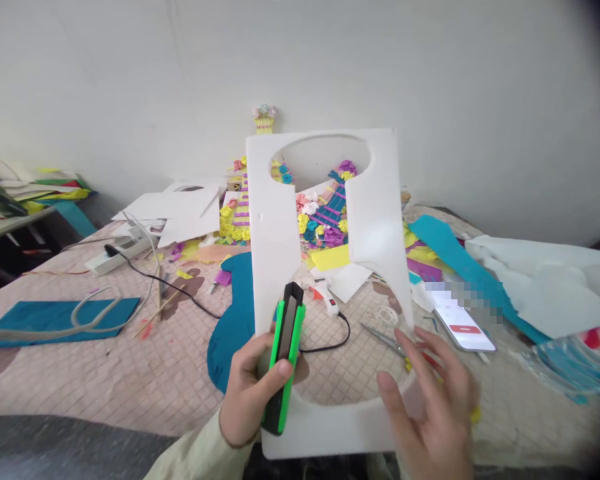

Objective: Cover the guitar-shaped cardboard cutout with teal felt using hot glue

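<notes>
My left hand (pixel 253 393) is closed around a green and black utility knife (pixel 286 347), its thumb on the handle. The knife stands nearly upright in front of a white foam board (pixel 380 213), which has a large vase-like opening cut through it. Whether the left fingers also grip the board's edge is hidden. At the board's lower right corner, my right hand (pixel 430 400) has its fingers spread; I cannot tell if they touch the board. Behind the board's left edge lies a blue rounded shape (pixel 230 320).
A glue gun (pixel 325 297) and scissors (pixel 387 340) lie on the quilted tablecloth (pixel 180 393). A lit phone (pixel 463 323) is at right, near a plastic bag (pixel 580 360). A power strip (pixel 120 250) with cables is left. Paper-flower decorations (pixel 325 217) stand against the wall.
</notes>
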### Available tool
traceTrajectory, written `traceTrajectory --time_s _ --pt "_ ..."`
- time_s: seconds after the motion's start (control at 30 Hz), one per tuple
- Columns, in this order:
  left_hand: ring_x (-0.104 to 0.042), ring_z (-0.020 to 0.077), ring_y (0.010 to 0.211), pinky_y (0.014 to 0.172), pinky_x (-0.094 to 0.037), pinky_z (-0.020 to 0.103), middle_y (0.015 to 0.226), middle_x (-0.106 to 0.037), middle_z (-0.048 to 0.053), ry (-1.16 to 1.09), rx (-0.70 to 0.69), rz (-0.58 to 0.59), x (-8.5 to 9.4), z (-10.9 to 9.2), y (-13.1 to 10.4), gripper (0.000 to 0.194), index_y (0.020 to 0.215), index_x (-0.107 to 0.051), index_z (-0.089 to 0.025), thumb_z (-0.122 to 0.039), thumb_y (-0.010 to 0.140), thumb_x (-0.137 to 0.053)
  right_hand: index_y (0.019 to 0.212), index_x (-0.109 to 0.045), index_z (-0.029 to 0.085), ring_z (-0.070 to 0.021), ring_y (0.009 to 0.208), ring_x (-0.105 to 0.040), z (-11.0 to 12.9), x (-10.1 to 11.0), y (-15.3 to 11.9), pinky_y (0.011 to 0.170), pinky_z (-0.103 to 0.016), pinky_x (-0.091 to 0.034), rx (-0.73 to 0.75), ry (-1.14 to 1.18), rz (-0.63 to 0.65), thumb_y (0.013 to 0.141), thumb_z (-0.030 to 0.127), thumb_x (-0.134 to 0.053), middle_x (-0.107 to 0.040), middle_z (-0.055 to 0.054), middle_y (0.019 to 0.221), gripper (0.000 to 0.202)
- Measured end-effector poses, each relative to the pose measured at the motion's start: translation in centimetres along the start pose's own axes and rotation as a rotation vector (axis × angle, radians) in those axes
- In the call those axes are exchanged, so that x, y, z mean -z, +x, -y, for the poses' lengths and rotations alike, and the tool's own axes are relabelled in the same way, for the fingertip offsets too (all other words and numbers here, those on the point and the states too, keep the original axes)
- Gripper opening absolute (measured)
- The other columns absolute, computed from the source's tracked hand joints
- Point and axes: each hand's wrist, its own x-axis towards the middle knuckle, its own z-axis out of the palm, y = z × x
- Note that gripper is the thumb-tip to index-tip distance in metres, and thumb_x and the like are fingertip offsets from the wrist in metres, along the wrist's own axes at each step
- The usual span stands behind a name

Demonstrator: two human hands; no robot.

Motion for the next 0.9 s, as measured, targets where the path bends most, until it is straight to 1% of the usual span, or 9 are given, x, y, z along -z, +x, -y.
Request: traceTrajectory --time_s 0.07,0.17,0.33,0.43,0.5,0.57,0.7,0.8,0.9 --pt "-0.047 0.0115 0.054 0.051 -0.036 0.022 0.059 -0.052 0.002 0.080 -0.069 0.028 -0.3 -0.7 -0.3 0.030 0.069 -0.060 -0.015 -0.043 0.075 -0.056 0.119 -0.050 0.021 -0.0334 0.110 -0.041 1.7 0.4 0.4 0.090 -0.053 -0.030 0.093 -0.016 0.028 0.078 0.035 -0.050 -0.043 -0.013 0.121 0.043" --pt "-0.048 0.0127 0.059 0.057 -0.038 0.023 0.060 -0.052 0.001 0.208 -0.166 0.019 -0.8 -1.6 -0.2 0.028 0.067 -0.059 -0.015 -0.042 0.075 -0.056 0.120 -0.048 0.021 -0.0331 0.108 -0.043 3.0 0.2 0.3 0.087 -0.051 -0.032 0.239 0.029 0.172 0.078 0.034 -0.050 -0.048 -0.012 0.116 0.043" --pt "-0.052 0.0145 0.062 0.059 -0.040 0.024 0.065 -0.055 0.002 0.295 -0.202 0.020 -0.1 -1.8 0.5 0.030 0.064 -0.056 -0.015 -0.043 0.075 -0.056 0.121 -0.047 0.020 -0.0293 0.110 -0.044 2.9 0.1 -0.3 0.086 -0.045 -0.040 0.260 0.209 0.304 0.080 0.026 -0.048 -0.049 -0.011 0.117 0.041" --pt "-0.054 0.0153 0.064 0.059 -0.042 0.025 0.068 -0.058 0.003 0.337 -0.225 -0.049 1.3 -1.3 0.7 0.025 0.072 -0.060 -0.016 -0.041 0.076 -0.055 0.115 -0.052 0.023 -0.0257 0.103 -0.052 2.0 1.4 -0.7 0.082 -0.038 -0.046 0.192 0.336 0.299 0.080 0.020 -0.048 -0.055 -0.009 0.112 0.035" --pt "-0.055 0.0157 0.067 0.061 -0.043 0.025 0.077 -0.061 0.004 0.407 -0.278 -0.132 2.0 -1.1 0.6 0.020 0.079 -0.061 -0.017 -0.036 0.076 -0.056 0.106 -0.058 0.025 -0.0231 0.095 -0.057 1.3 2.2 -1.1 0.076 -0.033 -0.050 0.074 0.375 0.261 0.080 0.017 -0.049 -0.060 -0.007 0.103 0.029" --pt "-0.056 0.0154 0.071 0.063 -0.044 0.025 0.084 -0.061 0.004 0.491 -0.372 -0.154 1.9 -1.1 0.4 0.013 0.080 -0.060 -0.017 -0.030 0.074 -0.059 0.100 -0.060 0.025 -0.0206 0.088 -0.061 1.0 2.3 -1.5 0.071 -0.028 -0.052 -0.044 0.414 0.274 0.080 0.018 -0.050 -0.063 -0.006 0.096 0.024" --pt "-0.056 0.0132 0.069 0.062 -0.045 0.023 0.082 -0.059 0.004 0.549 -0.533 -0.033 0.3 -1.8 0.0 0.007 0.072 -0.057 -0.016 -0.020 0.071 -0.062 0.118 -0.052 0.024 -0.0207 0.095 -0.060 2.1 0.5 -1.8 0.079 -0.028 -0.050 -0.104 0.537 0.441 0.080 0.025 -0.052 -0.058 -0.008 0.113 0.038" --pt "-0.057 0.0138 0.071 0.063 -0.047 0.023 0.083 -0.059 0.006 0.527 -0.573 0.039 -0.9 -2.6 -0.3 0.008 0.075 -0.058 -0.015 -0.018 0.070 -0.063 0.126 -0.044 0.026 -0.0234 0.111 -0.050 4.3 -1.3 -1.7 0.091 -0.034 -0.044 -0.093 0.662 0.429 0.078 0.028 -0.055 -0.049 -0.008 0.126 0.049" --pt "-0.058 0.0143 0.073 0.065 -0.048 0.023 0.083 -0.059 0.007 0.499 -0.571 0.088 -1.4 -3.1 -0.8 0.007 0.076 -0.059 -0.015 -0.018 0.070 -0.062 0.122 -0.049 0.027 -0.0241 0.116 -0.045 6.5 -2.6 -1.3 0.094 -0.035 -0.041 -0.165 0.841 0.385 0.078 0.027 -0.056 -0.049 -0.007 0.125 0.044"
